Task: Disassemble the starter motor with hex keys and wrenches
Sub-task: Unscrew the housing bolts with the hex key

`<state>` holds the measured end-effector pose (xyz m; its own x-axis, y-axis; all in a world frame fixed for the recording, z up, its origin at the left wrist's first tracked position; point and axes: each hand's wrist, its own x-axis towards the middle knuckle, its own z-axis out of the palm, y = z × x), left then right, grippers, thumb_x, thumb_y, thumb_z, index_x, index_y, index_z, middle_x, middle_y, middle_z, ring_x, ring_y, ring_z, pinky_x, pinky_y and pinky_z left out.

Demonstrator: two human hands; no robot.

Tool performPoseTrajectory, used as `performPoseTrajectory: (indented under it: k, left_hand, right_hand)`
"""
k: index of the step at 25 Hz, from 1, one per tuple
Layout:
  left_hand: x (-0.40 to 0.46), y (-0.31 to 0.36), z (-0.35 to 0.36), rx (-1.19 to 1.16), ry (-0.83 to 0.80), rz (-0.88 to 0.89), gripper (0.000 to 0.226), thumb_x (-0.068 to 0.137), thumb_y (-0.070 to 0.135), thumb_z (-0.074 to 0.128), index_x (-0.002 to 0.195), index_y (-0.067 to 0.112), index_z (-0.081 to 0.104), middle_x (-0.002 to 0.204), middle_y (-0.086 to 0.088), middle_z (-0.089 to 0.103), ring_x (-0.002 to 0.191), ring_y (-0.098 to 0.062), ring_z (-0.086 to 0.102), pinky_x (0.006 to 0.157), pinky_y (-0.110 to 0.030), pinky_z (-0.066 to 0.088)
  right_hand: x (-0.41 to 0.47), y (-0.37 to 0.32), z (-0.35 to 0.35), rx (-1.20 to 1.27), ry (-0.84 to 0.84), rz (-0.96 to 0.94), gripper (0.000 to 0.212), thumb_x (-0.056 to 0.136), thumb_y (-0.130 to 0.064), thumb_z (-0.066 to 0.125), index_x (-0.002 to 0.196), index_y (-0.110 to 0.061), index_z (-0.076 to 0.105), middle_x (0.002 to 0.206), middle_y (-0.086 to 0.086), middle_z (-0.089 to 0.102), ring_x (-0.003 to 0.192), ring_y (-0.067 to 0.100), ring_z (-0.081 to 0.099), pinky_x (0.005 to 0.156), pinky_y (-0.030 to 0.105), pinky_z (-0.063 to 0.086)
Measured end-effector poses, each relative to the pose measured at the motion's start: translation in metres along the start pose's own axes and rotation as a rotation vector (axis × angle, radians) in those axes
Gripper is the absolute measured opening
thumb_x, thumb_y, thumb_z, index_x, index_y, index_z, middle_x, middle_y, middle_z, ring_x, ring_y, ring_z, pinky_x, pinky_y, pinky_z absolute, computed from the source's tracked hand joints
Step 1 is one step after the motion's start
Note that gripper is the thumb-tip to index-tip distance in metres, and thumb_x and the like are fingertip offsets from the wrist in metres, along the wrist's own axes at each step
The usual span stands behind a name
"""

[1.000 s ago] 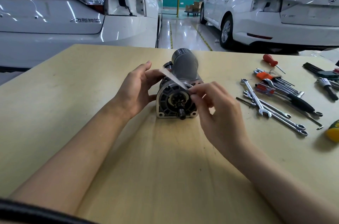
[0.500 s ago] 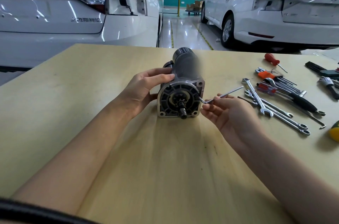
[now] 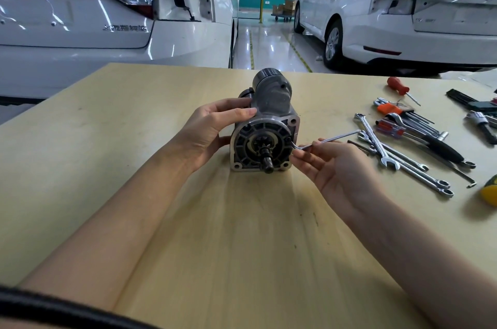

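Motor (image 3: pixel 269 124) is lain on the worktop (image 3: pixel 134 140), long axis running away from the viewer, flange face near. It is clasped on its left flank by the left hand (image 3: pixel 209 132). Hex key (image 3: pixel 326 139) is pinched in the right hand (image 3: pixel 341 167), short end seated at the flange's right edge, long arm pointing right.

Bright overhead workshop light glares off the glossy floor (image 3: pixel 271 43) at twelve o'clock; soft shadows on the table (image 3: pixel 134 118); edges bow, wide-angle.
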<state>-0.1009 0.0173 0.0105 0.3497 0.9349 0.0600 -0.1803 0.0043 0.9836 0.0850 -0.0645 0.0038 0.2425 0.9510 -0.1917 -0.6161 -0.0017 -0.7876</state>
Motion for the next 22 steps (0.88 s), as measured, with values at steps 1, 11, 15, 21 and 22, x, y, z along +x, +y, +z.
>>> performPoseTrajectory:
  k: [1, 11, 15, 21, 22]
  left_hand:
    - [-0.001, 0.001, 0.0, -0.001, -0.001, 0.001, 0.032, 0.071, 0.019, 0.075, 0.103, 0.016, 0.073, 0.098, -0.001, 0.071, 0.091, -0.011, 0.065, 0.079, -0.03, 0.054]
    - [-0.001, 0.0, 0.0, 0.02, -0.008, 0.008, 0.037, 0.07, 0.023, 0.077, 0.106, 0.015, 0.072, 0.1, -0.001, 0.071, 0.093, -0.012, 0.065, 0.075, -0.028, 0.055]
    - [0.001, 0.002, 0.0, -0.111, 0.026, -0.068, 0.055, 0.101, 0.047, 0.03, 0.107, 0.012, 0.072, 0.115, -0.002, 0.07, 0.111, -0.013, 0.061, 0.079, -0.034, 0.049]
    - [0.003, 0.003, -0.004, -0.226, -0.017, -0.11, 0.083, 0.099, 0.058, 0.009, 0.095, 0.01, 0.077, 0.116, -0.005, 0.071, 0.123, -0.013, 0.056, 0.088, -0.038, 0.046]
    - [0.004, 0.002, -0.005, -0.214, -0.016, -0.105, 0.082, 0.1, 0.058, 0.01, 0.096, 0.01, 0.076, 0.116, -0.004, 0.071, 0.123, -0.013, 0.056, 0.086, -0.038, 0.046]
  right_hand:
    - [-0.001, 0.0, 0.0, 0.01, -0.01, -0.007, 0.017, 0.092, 0.012, 0.041, 0.095, -0.004, 0.046, 0.071, 0.017, 0.055, 0.055, 0.025, 0.067, 0.055, 0.03, 0.057]
    - [-0.004, 0.008, 0.005, -0.997, -0.105, -0.947, 0.021, 0.092, -0.003, 0.059, 0.1, -0.023, 0.056, 0.07, -0.011, 0.058, 0.061, 0.016, 0.066, 0.06, 0.029, 0.053]
    - [-0.001, 0.012, 0.002, -1.335, -0.264, -1.239, 0.019, 0.089, 0.0, 0.061, 0.106, -0.007, 0.068, 0.085, -0.002, 0.06, 0.06, 0.011, 0.048, 0.055, 0.026, 0.044]
    - [-0.002, 0.014, 0.001, -1.531, -0.376, -1.274, 0.038, 0.075, 0.017, 0.064, 0.104, -0.006, 0.073, 0.081, 0.011, 0.057, 0.067, 0.028, 0.055, 0.052, 0.036, 0.049]
    - [-0.002, 0.014, 0.002, -1.537, -0.378, -1.264, 0.038, 0.076, 0.018, 0.064, 0.105, -0.004, 0.073, 0.083, 0.012, 0.058, 0.069, 0.029, 0.056, 0.053, 0.038, 0.05]
